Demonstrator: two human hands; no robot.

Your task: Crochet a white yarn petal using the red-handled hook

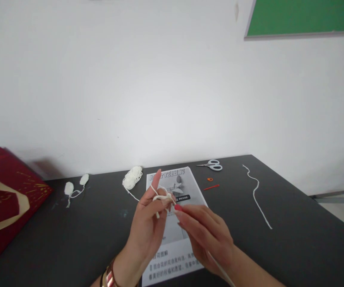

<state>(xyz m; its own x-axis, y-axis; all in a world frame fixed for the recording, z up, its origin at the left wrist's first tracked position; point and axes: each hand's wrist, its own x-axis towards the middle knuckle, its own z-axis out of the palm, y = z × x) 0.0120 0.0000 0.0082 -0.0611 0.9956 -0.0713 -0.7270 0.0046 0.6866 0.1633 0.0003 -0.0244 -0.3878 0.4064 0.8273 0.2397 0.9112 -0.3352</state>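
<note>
Left hand (146, 227): lower centre of the frame; thumb and fingers pinched on white yarn (161, 197), index finger raised with a strand around it.

Right hand (209, 235): lower centre, right of the other; fingertips closed on a slim hook (174, 203), mostly hidden, its thin end at the yarn.

Bracelet (110, 278): on the left wrist, bottom edge.

Sheet (176, 229): printed, under the hands, on the dark table (100, 223).

Ball (132, 178): white, loose, left of the sheet's top; one strand runs toward the left hand.

White pieces (84, 179): two, joined by thread, centre left.

Bag (2, 199): red, pale ribbon handle, lower left.

Scissors (215, 165): grey handles, right of the sheet's top.

Marker (210, 179): small, orange, below the scissors.

Needle (212, 187): red, just below the marker.

Cord (254, 191): white, wavy, centre right.

Board (306, 18): green, upper right, on the white wall (160, 79).
</note>
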